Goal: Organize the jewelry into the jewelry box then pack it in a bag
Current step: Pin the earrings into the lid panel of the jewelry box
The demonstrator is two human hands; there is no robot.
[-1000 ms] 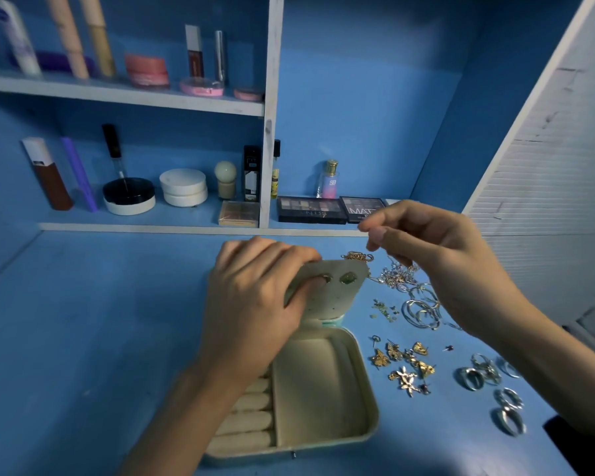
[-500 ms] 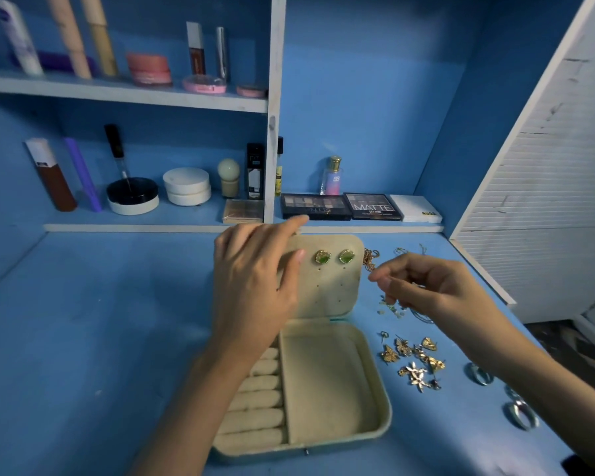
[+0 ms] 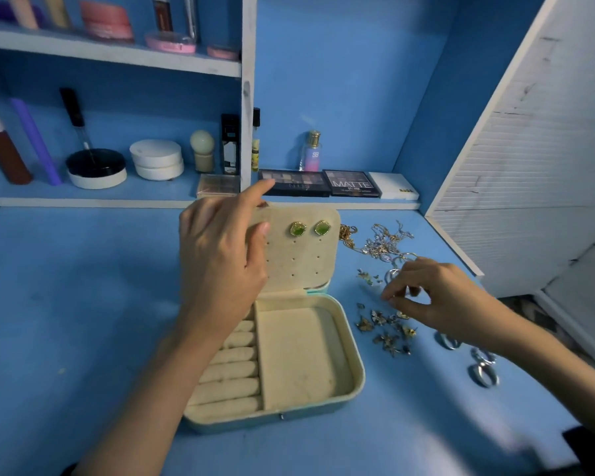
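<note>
An open cream-lined jewelry box [image 3: 354, 359] lies on the blue desk, with ring rolls on the left and one bare compartment on the right. My left hand [image 3: 217, 266] holds its raised lid [image 3: 299, 266] upright, thumb on the front. Two green stud earrings [image 3: 298, 229] are pinned at the lid's top. My right hand [image 3: 437, 297] hovers just right of the box with fingertips drawn together over small gold earrings [image 3: 385, 334]; whether it pinches one is unclear. Tangled chains [image 3: 382, 242] lie beyond it and silver rings [image 3: 483, 369] lie under my forearm.
Eyeshadow palettes [image 3: 352, 183] and a small perfume bottle [image 3: 312, 151] sit on the low shelf behind the box. Compacts, tubes and a brush fill the shelves at the left. A white slatted door [image 3: 529, 166] stands close on the right.
My right hand has come down from beside the lid's top to the loose earrings right of the box. The lid now stands more upright in my left hand.
</note>
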